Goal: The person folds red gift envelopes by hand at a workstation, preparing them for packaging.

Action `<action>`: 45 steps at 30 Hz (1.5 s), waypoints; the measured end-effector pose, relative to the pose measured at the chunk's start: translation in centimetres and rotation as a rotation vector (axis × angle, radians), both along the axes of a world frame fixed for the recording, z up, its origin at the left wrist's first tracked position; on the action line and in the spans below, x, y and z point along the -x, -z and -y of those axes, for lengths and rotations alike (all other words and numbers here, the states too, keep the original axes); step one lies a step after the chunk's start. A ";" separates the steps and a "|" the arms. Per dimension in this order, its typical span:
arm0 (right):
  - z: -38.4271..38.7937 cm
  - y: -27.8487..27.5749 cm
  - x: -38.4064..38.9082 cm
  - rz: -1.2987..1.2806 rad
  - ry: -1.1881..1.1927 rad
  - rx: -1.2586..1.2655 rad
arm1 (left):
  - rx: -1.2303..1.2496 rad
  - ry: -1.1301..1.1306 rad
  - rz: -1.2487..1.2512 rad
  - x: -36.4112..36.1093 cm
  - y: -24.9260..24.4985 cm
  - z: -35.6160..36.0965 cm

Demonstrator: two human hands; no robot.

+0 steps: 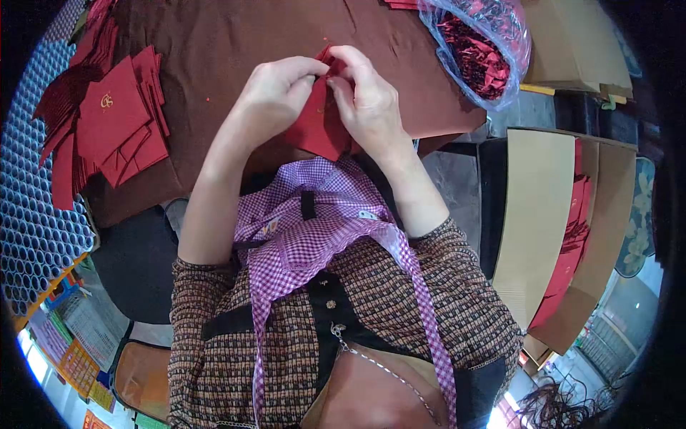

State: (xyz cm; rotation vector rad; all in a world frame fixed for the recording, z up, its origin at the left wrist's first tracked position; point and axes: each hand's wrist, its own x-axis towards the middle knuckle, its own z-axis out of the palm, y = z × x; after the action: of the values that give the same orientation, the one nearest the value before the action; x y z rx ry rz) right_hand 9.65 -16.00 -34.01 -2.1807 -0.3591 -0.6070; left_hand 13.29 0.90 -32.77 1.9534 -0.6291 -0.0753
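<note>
The fingers of the left hand [275, 89] and right hand [370, 100], about equally near, pinch the far end of the red packet [314, 130], whose long axis seemingly runs from them back toward the checked apron [314, 247], by the near edge of the table [236, 36].

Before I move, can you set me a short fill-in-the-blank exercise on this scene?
The left hand and the right hand both pinch a folded piece whose colour is ____.
Seen from the person, the fanned-out pile on the brown cloth lies to the ____ of both hands.
The emblem on that pile is coloured ____.
The shreds sit in a see-through bag made of ____.

Missing words: red; left; gold; plastic.
</note>
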 end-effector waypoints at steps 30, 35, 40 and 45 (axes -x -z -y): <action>1.9 -2.5 -1.2 -0.263 -0.146 0.220 | -0.035 0.010 0.314 -1.3 2.4 0.4; 1.8 -2.4 -1.3 -0.280 -0.158 0.231 | 0.009 -0.033 0.150 -1.0 2.6 0.5; 2.1 -2.7 -1.6 -0.292 -0.225 0.205 | 0.065 0.016 0.026 -1.3 2.5 0.1; 2.3 -3.2 -1.4 -0.372 -0.234 0.173 | 0.171 0.084 -0.131 -2.1 3.0 -1.0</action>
State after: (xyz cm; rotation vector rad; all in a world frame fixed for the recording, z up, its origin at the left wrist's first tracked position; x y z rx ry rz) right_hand 11.09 -18.28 -30.84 -2.3129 -0.4690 -0.0381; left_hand 15.40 1.94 -35.80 1.7424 -0.6113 -0.1941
